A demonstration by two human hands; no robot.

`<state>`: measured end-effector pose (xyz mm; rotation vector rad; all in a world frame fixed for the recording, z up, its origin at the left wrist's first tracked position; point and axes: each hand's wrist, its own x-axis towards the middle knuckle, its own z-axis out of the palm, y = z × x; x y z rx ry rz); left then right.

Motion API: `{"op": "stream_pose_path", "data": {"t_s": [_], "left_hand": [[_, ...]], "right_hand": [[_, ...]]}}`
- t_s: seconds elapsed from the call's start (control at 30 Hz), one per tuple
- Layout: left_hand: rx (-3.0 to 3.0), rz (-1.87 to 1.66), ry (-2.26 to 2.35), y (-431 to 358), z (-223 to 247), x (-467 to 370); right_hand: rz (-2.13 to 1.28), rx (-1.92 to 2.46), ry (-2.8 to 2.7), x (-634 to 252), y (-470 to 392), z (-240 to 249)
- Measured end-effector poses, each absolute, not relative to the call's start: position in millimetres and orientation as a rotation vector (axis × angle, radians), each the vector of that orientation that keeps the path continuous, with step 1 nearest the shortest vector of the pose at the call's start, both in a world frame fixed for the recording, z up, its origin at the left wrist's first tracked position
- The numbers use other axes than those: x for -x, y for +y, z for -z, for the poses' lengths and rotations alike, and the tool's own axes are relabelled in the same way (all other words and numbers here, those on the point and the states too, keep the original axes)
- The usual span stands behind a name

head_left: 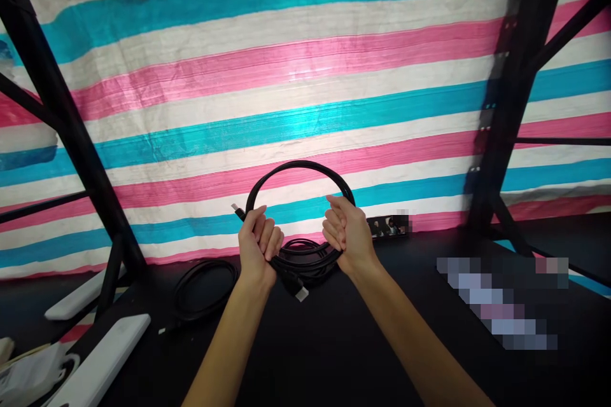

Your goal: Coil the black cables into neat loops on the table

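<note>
Both hands hold up a coiled black cable (pixel 301 165) over a dark tabletop. My left hand (pixel 259 243) is closed round the coil's left side, and my right hand (pixel 349 232) grips its right side. One plug (pixel 237 210) sticks out to the upper left of my left hand. A second plug with a pale metal end (pixel 300 291) is just below the coil, between my wrists. Behind the lower part of the coil, more black cable loops (pixel 303 244) show near the table's back edge.
Another coiled black cable (pixel 207 289) lies left of my left forearm. White bars (pixel 102 362) and a white adapter (pixel 35 375) are at the lower left. Black metal posts (pixel 71 121) stand at both sides, before a striped sheet (pixel 296 89). A blurred flat item lies right.
</note>
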<state>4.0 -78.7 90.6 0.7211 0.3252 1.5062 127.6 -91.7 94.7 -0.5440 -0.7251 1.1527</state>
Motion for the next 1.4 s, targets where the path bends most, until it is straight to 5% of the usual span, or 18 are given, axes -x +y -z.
{"op": "stream_pose_path", "data": {"t_s": [0.47, 0.9, 1.17, 1.4], "left_hand": [[-0.632, -1.528, 0.385, -88, -89, -10], [-0.572, -1.464, 0.352, -78, -81, -10], [-0.521, -1.2, 0.485, -58, -53, -28], [-0.956, -1.033, 0.633, -56, -36, -40]], "right_hand": [[-1.309, 0.494, -0.655, -123, -97, -95], [-1.117, 0.577, -0.829, -121, -94, -93], [-0.544, 1.361, -1.407, -168, -64, -81], [-0.61, 1.871, -1.515, -206, -29, -46]]}}
